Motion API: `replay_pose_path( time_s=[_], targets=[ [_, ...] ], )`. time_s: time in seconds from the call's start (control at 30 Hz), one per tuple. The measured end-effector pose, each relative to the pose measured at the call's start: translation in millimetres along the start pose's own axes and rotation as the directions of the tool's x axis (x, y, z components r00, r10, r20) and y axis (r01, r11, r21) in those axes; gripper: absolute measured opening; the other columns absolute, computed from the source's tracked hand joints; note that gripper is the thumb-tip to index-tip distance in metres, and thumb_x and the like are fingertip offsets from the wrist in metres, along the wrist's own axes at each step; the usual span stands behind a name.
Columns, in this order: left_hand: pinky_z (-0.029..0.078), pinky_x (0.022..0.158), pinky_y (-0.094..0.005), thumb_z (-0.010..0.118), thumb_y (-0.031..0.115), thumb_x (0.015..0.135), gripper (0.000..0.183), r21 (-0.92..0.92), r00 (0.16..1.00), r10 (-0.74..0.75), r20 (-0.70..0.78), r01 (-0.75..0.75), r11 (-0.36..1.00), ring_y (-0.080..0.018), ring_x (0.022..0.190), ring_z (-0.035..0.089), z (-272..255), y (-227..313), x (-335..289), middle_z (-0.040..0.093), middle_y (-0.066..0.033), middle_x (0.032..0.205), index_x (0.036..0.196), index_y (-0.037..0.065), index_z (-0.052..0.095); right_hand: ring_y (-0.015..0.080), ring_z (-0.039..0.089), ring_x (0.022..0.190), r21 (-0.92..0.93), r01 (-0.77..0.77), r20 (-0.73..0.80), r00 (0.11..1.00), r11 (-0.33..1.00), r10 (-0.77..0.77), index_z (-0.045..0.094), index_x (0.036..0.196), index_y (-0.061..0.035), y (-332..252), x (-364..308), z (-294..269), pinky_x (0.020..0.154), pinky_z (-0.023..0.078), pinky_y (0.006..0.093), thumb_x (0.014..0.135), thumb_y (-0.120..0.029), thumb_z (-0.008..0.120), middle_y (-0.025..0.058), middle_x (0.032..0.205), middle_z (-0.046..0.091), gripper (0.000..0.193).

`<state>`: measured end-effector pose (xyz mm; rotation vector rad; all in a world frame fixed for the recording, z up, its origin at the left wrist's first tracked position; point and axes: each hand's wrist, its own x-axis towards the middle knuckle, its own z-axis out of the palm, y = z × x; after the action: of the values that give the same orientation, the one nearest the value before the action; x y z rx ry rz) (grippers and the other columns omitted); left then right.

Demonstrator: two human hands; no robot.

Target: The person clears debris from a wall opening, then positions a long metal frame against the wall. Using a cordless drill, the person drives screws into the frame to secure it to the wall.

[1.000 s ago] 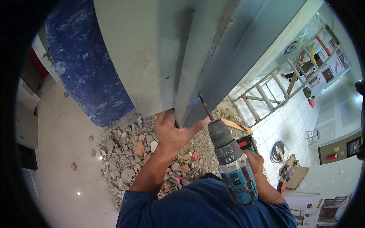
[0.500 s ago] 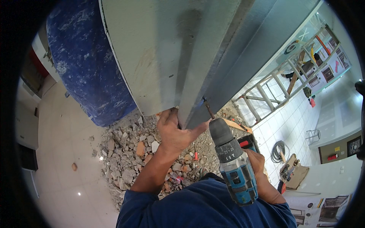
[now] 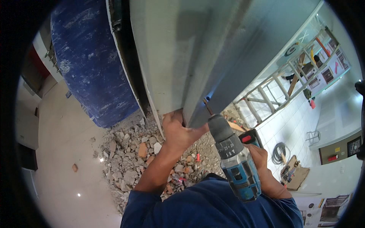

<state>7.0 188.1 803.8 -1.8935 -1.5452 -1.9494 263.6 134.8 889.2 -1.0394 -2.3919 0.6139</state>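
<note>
Left hand: fingers bent round the lower end of a grey frame, tips hidden behind its edge, so full wrap can't be checked; thumb spread away, reaching to the chuck. Touching or just beside it, can't tell. Hold looks meant to steady the frame near the bit while the thumb guides the tool's nose.

Right hand: fingers closed round the handle of a blue-and-grey drill, mostly hidden by its body; trigger finger not visible. Drill sits right of the left fingers, body toward the wearer's chest, probably so the arm can push straight along it. Drill bit points up and away past the left thumb, tip at a small dark spot on the frame; contact unclear.

Around: rubble below and left of the left fingers, likely making footing uneven. Blue sheet farther left, past a dark gap. Wood strip beyond the chuck. Ladder well right of both hands, cable coil right of the right fingers; neither blocks the drill.
</note>
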Motion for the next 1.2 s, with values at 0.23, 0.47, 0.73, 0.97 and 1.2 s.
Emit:
replay_pose_path(
  time_s=[0.23, 0.47, 0.73, 0.97, 1.2],
  targets=[
    [0.056, 0.082, -0.0392, 0.091, 0.027, 0.06, 0.055, -0.014, 0.991, -0.135, 0.025, 0.135, 0.991, -0.0342, 0.097, 0.066, 0.2, -4.5, -7.1, 0.068, -0.0181, 0.103, 0.103, -0.001, 0.071, 0.0375, 0.069, 0.08, -0.08, 0.019, -0.059, 0.998, 0.997, -0.024, 0.064, 0.114, 0.0028, -13.7, 2.6, 2.1, 0.072, 0.053, 0.0425, 0.073, -0.019, 0.076, 0.0205, 0.089, 0.067, 0.047],
    [0.055, 0.081, -0.0408, 0.088, 0.021, 0.061, 0.045, -0.027, 0.988, -0.154, -0.025, 0.153, 0.988, -0.0324, 0.094, 0.067, -4.8, 27.4, -1.7, 0.068, -0.0176, 0.103, 0.099, 0.001, 0.073, 0.0298, 0.07, 0.076, 0.212, -0.129, -0.04, 0.989, 0.969, 0.141, 0.064, 0.113, -0.0009, -14.9, -17.4, -0.5, 0.07, 0.053, 0.0366, 0.076, -0.018, 0.077, 0.0171, 0.087, 0.068, 0.042],
    [0.055, 0.079, -0.0385, 0.094, 0.032, 0.066, 0.052, 0.028, 0.993, -0.088, -0.083, 0.09, 0.996, -0.0274, 0.091, 0.068, 11.7, 44.6, -1.8, 0.068, -0.015, 0.102, 0.101, 0.001, 0.072, 0.0266, 0.07, 0.074, 0.276, -0.062, -0.146, 0.984, 0.959, 0.105, 0.065, 0.115, -0.003, 20.9, -67.1, 0.1, 0.067, 0.053, 0.0359, 0.074, -0.014, 0.078, 0.013, 0.084, 0.07, 0.044],
    [0.054, 0.084, -0.0355, 0.093, 0.032, 0.068, 0.055, -0.048, 0.969, -0.215, -0.119, 0.21, 0.976, -0.0222, 0.097, 0.067, 20.7, 49.9, -10.2, 0.068, -0.0127, 0.11, 0.107, 0.0, 0.07, 0.0313, 0.07, 0.073, 0.415, 0.126, -0.092, 0.991, 0.901, -0.097, 0.065, 0.115, -0.0003, 56.6, -46.4, -23.5, 0.065, 0.053, 0.0365, 0.074, -0.014, 0.077, 0.0155, 0.084, 0.069, 0.044],
    [0.054, 0.086, -0.0364, 0.088, 0.019, 0.064, 0.047, 0.067, 0.978, -0.161, -0.132, 0.171, 0.983, -0.0243, 0.098, 0.068, 18.9, 46.5, -11.4, 0.069, -0.0123, 0.108, 0.106, 0.004, 0.072, 0.0333, 0.071, 0.074, 0.479, 0.087, -0.038, 0.996, 0.874, -0.079, 0.064, 0.114, -0.0006, 49.3, -26.8, -23.5, 0.066, 0.054, 0.0372, 0.075, -0.018, 0.077, 0.0178, 0.086, 0.069, 0.044]
  ],
)
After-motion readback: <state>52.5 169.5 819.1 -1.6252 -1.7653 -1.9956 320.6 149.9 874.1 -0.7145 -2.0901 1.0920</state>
